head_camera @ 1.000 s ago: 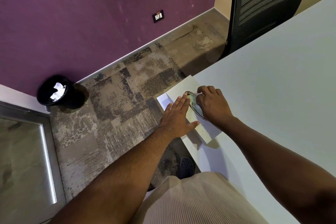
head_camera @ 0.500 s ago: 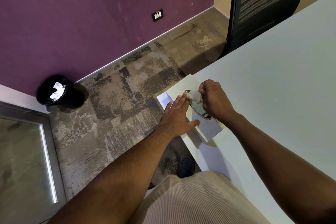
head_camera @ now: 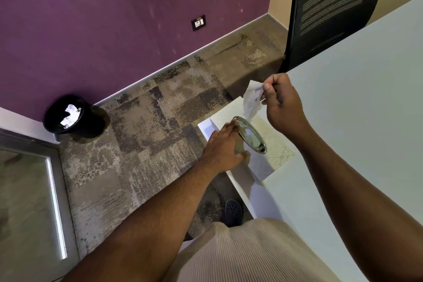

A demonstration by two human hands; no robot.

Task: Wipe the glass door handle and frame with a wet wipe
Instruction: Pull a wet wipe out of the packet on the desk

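At the near-left corner of the white table (head_camera: 343, 167), the wipe box (head_camera: 272, 160) is sitting right against the edge, and the person's left hand (head_camera: 225, 146) is pressing down on it with straight, flat fingers, just beside the chrome-rimmed oval opening (head_camera: 250, 135) in the lid. Above the far end of that box, the right hand (head_camera: 280, 103) is pinching the top of a white wet wipe (head_camera: 251, 102) between thumb and curled fingers and lifting it; its lower end is trailing down to the far end of the opening, and I cannot tell whether it is fully free.

To my eye the main risk is the box itself. It is perched so near the edge that a sideways tug could slide it off onto the carpet (head_camera: 148, 121), unless the flat hand is bearing down firmly. A second sheet could also be dragging up behind this one, or the wipe could be tearing if it is snagging on the rim. Held only by a corner, it could be slipping from the pinch.

Farther off, the glass door (head_camera: 27, 201) with its grey frame (head_camera: 57, 190) is standing at the left, well apart from both hands; no handle is showing from where I am looking. Beyond it a black wastebasket (head_camera: 66, 113) is sitting against the purple wall (head_camera: 114, 18), and a mesh office chair (head_camera: 332, 11) is standing at the table's far side.
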